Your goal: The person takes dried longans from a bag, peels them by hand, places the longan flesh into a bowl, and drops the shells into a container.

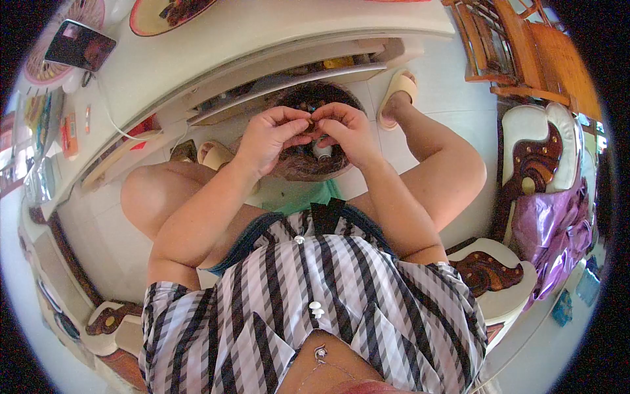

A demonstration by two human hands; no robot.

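Pale floor tiles (436,92) and a long white surface (262,23) fill the room ahead, the surface curving across from ten to one o'clock as seen from the hands. Closest in, a small brown piece (311,123), too small to name, sits right at the fingertips: at three o'clock from the left hand (275,134), at nine o'clock from the right hand (348,131). Thumb and forefinger of each hand are pinched nearly together on it, the two hands almost meeting. Below them stands a round brown tub (305,176) with mixed small things inside; a white item (321,151) shows in it near six o'clock. A tan slipper (405,84) is at two o'clock, with a wooden chair (554,59) farther out that way. Purple cloth (551,230) hangs at four. On the surface, a phone (80,46) lies toward ten, and a red-rimmed plate (147,23) between ten and eleven.
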